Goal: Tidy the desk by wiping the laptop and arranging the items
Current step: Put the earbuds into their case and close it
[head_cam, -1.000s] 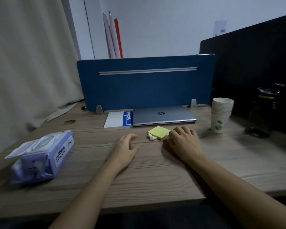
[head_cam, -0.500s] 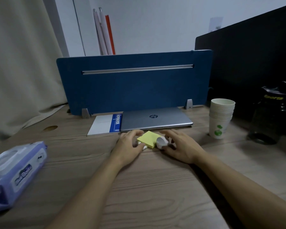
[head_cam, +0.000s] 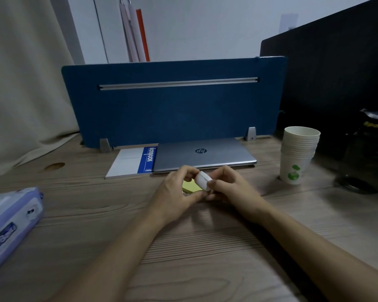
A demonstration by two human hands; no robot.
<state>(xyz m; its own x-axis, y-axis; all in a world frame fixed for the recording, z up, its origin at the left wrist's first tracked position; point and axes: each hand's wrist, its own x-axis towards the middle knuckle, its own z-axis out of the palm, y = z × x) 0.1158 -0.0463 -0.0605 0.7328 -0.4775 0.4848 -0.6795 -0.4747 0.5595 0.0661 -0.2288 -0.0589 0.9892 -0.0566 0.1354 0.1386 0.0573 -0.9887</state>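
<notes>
Wooden surface [head_cam: 205, 247] carries one closed silver laptop [head_cam: 203, 154] against a blue divider [head_cam: 172, 110], one notebook [head_cam: 131, 162] touching its left edge, one stack of paper cups [head_cam: 298, 155] to the right, one dark bottle [head_cam: 367, 153] beyond, and one wipes pack [head_cam: 9, 227] far left. Both hands, left hand [head_cam: 175, 195] and right hand [head_cam: 231, 188], clamp their grip on one small white case [head_cam: 202, 180], hiding most of the yellow sticky pad [head_cam: 190, 186].

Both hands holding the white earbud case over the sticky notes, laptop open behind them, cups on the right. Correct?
Not quite: the laptop is closed, lid down flat, as the head view shows. The rest holds: the left hand and right hand hold the white earbud case over the sticky notes, with the cups on the right.
</notes>
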